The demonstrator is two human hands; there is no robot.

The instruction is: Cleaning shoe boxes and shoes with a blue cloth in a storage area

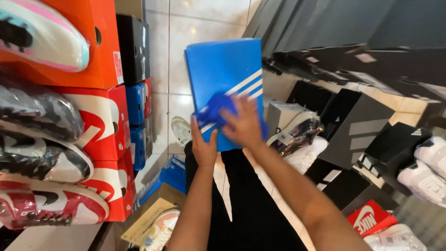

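Observation:
A blue shoe box [223,69] with white diagonal stripes on its lid is held up in front of me. My left hand [203,148] grips its near left edge from below. My right hand [245,124] presses a blue cloth [214,110] flat against the lid, fingers spread and blurred by motion. My black trousers and the tiled floor show below the box.
Orange and red shoe boxes [100,116] are stacked at the left with wrapped sneakers [42,111] on top. Blue and black boxes [137,100] stand behind them. Black and grey boxes [357,125] and white sneakers [429,167] crowd the right. A white shoe [180,130] lies on the floor.

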